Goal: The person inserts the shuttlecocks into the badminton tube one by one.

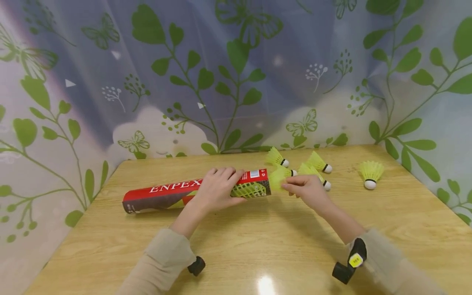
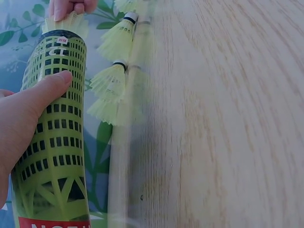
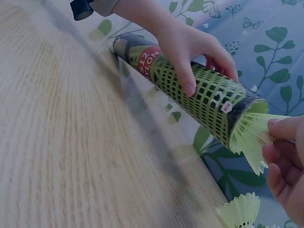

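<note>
A red, grey and green shuttlecock tube, printed ENPEX, lies on its side. My left hand grips it from above near its right end, the thumb along the near side. At that end's open mouth, my right hand pinches a yellow shuttlecock by thumb and fingers. Its skirt faces the tube and overlaps the rim in the right wrist view, while the fingers hide its base. Just behind the right hand lie several more yellow shuttlecocks with white bases and black bands.
One shuttlecock lies apart at the right of the wooden table. A curtain with leaves and butterflies hangs right behind the table's back edge. Black wrist devices are worn at both sleeves.
</note>
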Available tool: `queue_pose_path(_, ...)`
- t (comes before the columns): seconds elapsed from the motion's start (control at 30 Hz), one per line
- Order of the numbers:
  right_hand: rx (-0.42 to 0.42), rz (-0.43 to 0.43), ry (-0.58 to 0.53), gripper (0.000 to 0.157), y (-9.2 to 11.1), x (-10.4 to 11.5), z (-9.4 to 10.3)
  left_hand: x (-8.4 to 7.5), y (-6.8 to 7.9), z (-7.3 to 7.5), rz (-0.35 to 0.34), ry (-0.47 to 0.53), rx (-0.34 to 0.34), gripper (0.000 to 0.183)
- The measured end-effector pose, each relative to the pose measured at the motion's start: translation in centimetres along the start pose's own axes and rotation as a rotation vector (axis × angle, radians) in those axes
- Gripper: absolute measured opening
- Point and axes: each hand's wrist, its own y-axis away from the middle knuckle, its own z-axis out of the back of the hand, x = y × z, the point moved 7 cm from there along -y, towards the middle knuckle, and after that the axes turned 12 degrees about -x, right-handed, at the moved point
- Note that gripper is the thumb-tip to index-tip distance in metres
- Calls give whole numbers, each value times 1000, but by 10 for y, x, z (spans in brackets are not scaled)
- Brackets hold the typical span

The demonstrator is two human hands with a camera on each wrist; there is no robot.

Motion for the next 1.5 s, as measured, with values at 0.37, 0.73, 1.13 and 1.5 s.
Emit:
queue_pose_path(0.37,63,63,-26,28,2,3,-13,-1,1,0,16,11,17,76)
queue_pose_path(0.73,64,23,-50,28,0,3,-13,1,0,-1,11,7,1,76)
queue_pose_path(1.13,76,35,-42,27,-1,5,-19,-1,-1,2,-22,-28,-36,76)
queue_pose_path(1.5,111,10,-157,24,-2,3,-28,-2,-2,1,-14,-30,-34,78)
